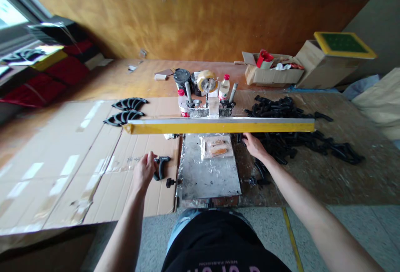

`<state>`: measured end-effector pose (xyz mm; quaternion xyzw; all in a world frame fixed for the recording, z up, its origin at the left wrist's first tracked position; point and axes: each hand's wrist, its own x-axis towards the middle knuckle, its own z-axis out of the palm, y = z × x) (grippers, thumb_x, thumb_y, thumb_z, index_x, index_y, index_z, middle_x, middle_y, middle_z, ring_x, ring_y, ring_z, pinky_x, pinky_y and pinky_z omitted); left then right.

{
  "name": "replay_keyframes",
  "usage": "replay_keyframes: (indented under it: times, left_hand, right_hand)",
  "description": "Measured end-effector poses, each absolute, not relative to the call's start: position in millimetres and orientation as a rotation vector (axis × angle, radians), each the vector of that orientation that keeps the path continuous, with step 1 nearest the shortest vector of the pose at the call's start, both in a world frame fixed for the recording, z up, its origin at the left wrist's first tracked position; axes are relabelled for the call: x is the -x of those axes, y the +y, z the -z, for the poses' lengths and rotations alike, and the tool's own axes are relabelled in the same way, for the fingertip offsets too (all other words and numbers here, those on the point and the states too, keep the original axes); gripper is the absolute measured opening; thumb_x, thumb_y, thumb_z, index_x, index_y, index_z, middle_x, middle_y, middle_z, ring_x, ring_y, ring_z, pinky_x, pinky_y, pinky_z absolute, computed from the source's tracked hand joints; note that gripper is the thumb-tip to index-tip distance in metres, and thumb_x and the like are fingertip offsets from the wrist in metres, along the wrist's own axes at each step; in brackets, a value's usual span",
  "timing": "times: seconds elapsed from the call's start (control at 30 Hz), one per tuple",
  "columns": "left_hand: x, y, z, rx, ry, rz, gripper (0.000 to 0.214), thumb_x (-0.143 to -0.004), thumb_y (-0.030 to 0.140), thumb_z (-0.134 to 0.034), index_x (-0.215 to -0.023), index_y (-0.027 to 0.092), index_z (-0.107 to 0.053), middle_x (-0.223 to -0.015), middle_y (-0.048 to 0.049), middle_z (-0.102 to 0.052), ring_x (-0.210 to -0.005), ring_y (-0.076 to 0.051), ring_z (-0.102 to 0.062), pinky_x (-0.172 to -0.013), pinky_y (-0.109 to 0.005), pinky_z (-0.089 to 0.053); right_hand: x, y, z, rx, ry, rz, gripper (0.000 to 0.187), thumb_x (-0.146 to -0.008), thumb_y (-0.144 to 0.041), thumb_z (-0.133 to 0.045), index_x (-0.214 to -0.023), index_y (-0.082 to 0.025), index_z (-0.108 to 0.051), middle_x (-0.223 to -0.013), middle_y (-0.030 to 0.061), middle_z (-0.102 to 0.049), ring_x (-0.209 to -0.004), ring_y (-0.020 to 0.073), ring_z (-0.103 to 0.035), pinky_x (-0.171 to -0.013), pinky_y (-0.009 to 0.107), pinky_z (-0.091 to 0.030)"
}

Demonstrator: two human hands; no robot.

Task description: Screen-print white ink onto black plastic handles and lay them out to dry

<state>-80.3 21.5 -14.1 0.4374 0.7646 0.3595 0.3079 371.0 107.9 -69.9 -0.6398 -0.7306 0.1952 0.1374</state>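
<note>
My left hand (144, 171) is closed on a curved black plastic part (161, 166) lying on the cardboard sheet (78, 172), left of a metal printing plate (208, 172). My right hand (253, 144) reaches under the raised yellow-edged screen frame (218, 126) to the edge of the heap of black plastic parts (300, 138); its fingertips are hidden under the frame. A small clear-wrapped orange piece (218, 151) lies on the plate.
Two rows of black curved parts (126, 111) lie on the cardboard at the back left. Behind the frame stand bottles (224, 88), a tape roll (206, 82) and a black can (181, 78). Cardboard boxes (271, 74) and a green screen (343, 43) sit back right.
</note>
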Motion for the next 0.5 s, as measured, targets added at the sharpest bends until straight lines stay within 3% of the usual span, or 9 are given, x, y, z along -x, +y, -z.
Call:
replay_keyframes:
  times: [0.1, 0.3, 0.43, 0.5]
  left_hand:
    - [39.6, 52.4, -22.1, -1.209, 1.805, -1.215, 0.043, -0.089, 0.058, -0.043, -0.090, 0.019, -0.063, -0.058, 0.0020, -0.055, -0.051, -0.011, -0.051, -0.051, -0.022, -0.042]
    - [-17.9, 84.2, -88.2, -1.180, 1.403, -1.637, 0.036, -0.087, 0.053, -0.051, -0.081, 0.018, -0.060, -0.057, 0.0022, -0.057, -0.050, -0.009, -0.052, -0.050, -0.019, -0.044]
    - [-25.7, 82.3, -96.9, -1.128, 1.388, -1.641, 0.034, -0.086, 0.051, -0.053, -0.076, 0.019, -0.057, -0.051, 0.0039, -0.052, -0.046, -0.009, -0.050, -0.046, -0.019, -0.040]
    - [-25.7, 81.1, -94.8, -1.115, 1.396, -1.626, 0.035, -0.087, 0.050, -0.053, -0.069, 0.019, -0.055, -0.051, 0.0032, -0.051, -0.046, -0.009, -0.049, -0.046, -0.019, -0.039]
  right_hand:
    - [-312.3, 109.2, 61.6, 1.492, -2.112, -0.478, 0.024, -0.091, -0.012, -0.045, -0.111, -0.019, -0.056, -0.114, 0.0119, -0.062, -0.105, 0.0234, -0.059, -0.091, 0.036, -0.046]
    - [-256.0, 107.8, 55.0, 1.236, -2.101, -0.645, 0.023, -0.087, -0.006, -0.044, -0.100, -0.018, -0.059, -0.105, 0.0093, -0.063, -0.102, 0.0212, -0.059, -0.092, 0.039, -0.047]
    - [-258.4, 108.9, 54.9, 1.334, -1.857, -1.172, 0.004, -0.084, -0.020, -0.059, -0.087, -0.019, -0.061, -0.087, 0.0031, -0.068, -0.077, 0.0173, -0.065, -0.074, 0.033, -0.054]
    - [-259.0, 111.1, 54.0, 1.425, -1.723, -1.449, 0.014, -0.083, -0.031, -0.066, -0.084, -0.019, -0.060, -0.075, 0.0013, -0.067, -0.059, 0.0156, -0.063, -0.056, 0.030, -0.053]
